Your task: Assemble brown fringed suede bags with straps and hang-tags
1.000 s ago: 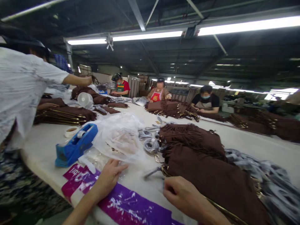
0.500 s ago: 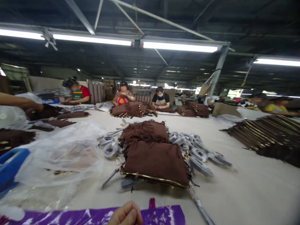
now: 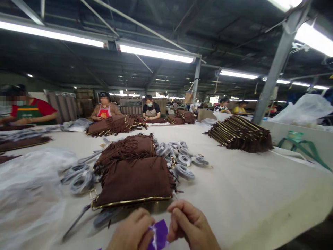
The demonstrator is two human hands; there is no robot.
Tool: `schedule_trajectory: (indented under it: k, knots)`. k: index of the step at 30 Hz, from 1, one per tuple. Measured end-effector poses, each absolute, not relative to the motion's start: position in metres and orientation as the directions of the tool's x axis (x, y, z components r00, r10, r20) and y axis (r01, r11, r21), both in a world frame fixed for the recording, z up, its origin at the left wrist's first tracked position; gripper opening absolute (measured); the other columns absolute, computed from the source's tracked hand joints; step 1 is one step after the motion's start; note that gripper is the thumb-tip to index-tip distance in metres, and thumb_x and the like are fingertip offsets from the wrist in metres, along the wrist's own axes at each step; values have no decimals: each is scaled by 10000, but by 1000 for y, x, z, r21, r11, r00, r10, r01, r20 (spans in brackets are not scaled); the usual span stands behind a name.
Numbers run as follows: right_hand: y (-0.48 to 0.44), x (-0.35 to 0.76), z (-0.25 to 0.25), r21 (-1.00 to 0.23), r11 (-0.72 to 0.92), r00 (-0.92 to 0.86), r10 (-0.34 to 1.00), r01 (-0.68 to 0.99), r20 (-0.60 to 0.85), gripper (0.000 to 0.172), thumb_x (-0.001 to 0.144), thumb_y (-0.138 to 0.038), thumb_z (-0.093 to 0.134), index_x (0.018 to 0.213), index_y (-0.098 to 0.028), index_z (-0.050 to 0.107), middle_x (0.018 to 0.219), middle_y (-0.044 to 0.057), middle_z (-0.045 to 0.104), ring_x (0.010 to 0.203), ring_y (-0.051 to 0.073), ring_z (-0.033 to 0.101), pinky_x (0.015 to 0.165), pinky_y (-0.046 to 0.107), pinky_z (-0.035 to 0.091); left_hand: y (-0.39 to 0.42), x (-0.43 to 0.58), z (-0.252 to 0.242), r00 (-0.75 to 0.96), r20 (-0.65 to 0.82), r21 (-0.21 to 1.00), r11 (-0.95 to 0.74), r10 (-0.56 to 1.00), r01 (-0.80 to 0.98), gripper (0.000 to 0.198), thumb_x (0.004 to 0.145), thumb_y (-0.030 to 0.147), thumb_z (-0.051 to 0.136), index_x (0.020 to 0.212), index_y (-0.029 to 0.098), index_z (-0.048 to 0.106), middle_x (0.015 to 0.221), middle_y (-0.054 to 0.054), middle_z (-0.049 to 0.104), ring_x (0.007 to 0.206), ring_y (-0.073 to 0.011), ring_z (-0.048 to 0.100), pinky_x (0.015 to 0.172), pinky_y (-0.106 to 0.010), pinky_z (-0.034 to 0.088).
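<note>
At the bottom edge of the head view my left hand (image 3: pixel 132 230) has its fingers curled over a shiny purple plastic sheet (image 3: pixel 159 236), slightly smeared by motion. Just right of it, my right hand (image 3: pixel 191 225) is closed, thumb and forefinger pinched together beside the plastic; whatever lies between those fingertips is too small to name. Beyond both hands lies a dark brown fringed bag (image 3: pixel 137 182) with a gold-edged zip side toward me. A second fringed bag (image 3: pixel 130 146) rests behind it. Wrapped coiled straps (image 3: pixel 83 182) flank the bags on both sides.
Clear plastic wrapping (image 3: pixel 33 184) spreads across the left of the pale table (image 3: pixel 234 194). A stack of brown bags (image 3: pixel 239 133) stands at the right, another pile (image 3: pixel 114 124) farther back. Several people work along the far side. A metal post (image 3: pixel 278 66) rises at right.
The view has swung to the right, so bags and people sit farther left. Both hands now show at the purple plastic, where one closed hand showed before.
</note>
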State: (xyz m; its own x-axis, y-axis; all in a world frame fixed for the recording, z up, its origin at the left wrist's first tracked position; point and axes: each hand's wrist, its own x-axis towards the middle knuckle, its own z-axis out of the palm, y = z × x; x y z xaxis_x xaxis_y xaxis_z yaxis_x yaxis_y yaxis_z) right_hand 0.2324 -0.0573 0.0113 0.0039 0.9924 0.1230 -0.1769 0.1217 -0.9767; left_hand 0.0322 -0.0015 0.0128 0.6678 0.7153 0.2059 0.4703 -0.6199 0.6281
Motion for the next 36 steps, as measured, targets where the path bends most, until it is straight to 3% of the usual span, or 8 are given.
schedule_trajectory:
  k: [4, 7, 11, 18, 25, 29, 32, 36]
  knots:
    - [-57, 262, 18, -990, -24, -116, 993, -136, -8, 412, 772, -567, 688, 880, -192, 556, 588, -68, 557, 322, 39, 419, 331, 143, 304, 44, 22, 21, 673, 335, 58, -728, 659, 683, 234, 805, 56, 503, 791, 192, 694, 1435, -136, 503, 1260, -373, 463, 1000, -554, 378]
    - [-54, 267, 14, -999, -37, -164, 986, 28, -41, 343, 783, -511, 642, 759, -193, 515, 602, -50, 539, 403, 61, 453, 375, 155, 369, 67, 14, 27, 785, 319, -52, -817, 532, 575, 342, 793, 4, 466, 906, 214, 711, 1432, -105, 521, 1242, -313, 501, 978, -486, 421]
    - [-45, 260, 20, -956, 100, -151, 987, 277, 60, 182, 844, -364, 513, 776, -197, 534, 641, -21, 548, 567, 123, 517, 518, 213, 432, 84, 12, 46, 786, 399, -26, -851, 472, 524, 408, 840, 31, 421, 1103, 212, 674, 1366, -81, 591, 1152, -246, 576, 986, -428, 450]
    - [-10, 246, 40, -808, 329, -158, 944, 489, 289, 128, 867, -239, 432, 765, -219, 506, 895, 51, 630, 966, 217, 570, 825, 315, 417, 117, 17, 67, 726, 509, 24, -851, 462, 524, 486, 805, 4, 391, 1155, 202, 663, 1316, -71, 619, 1174, -200, 576, 1040, -370, 457]
    - [10, 251, 51, -864, 254, -80, 967, 434, 243, 191, 895, -344, 407, 772, -223, 488, 791, 23, 630, 788, 189, 556, 699, 298, 404, 95, 26, 92, 737, 427, -134, -770, 523, 624, 341, 845, 29, 419, 991, 196, 678, 1162, -90, 627, 1012, -236, 576, 945, -414, 491]
    - [11, 257, 53, -899, 225, -78, 974, 375, 211, 208, 900, -373, 427, 767, -224, 487, 761, 17, 668, 723, 174, 564, 611, 273, 390, 63, 53, 65, 830, 268, -21, -858, 489, 513, 256, 888, 81, 417, 905, 192, 648, 924, -63, 649, 835, -195, 600, 798, -293, 532]
    - [10, 260, 54, -906, 202, -75, 979, 373, 188, 205, 897, -378, 435, 772, -224, 485, 757, 16, 686, 669, 163, 563, 568, 261, 380, 63, 73, 41, 833, 205, 124, -858, 514, 499, 339, 813, 15, 419, 978, 180, 665, 988, -80, 695, 881, -207, 647, 819, -294, 532]
    - [9, 261, 60, -890, 201, -82, 980, 410, 183, 218, 892, -394, 440, 762, -226, 489, 738, 2, 664, 620, 149, 534, 555, 255, 368, 89, 86, 39, 701, 312, 336, -765, 641, 550, 468, 803, 7, 378, 1125, 192, 663, 1143, -83, 710, 1061, -233, 642, 969, -357, 483]
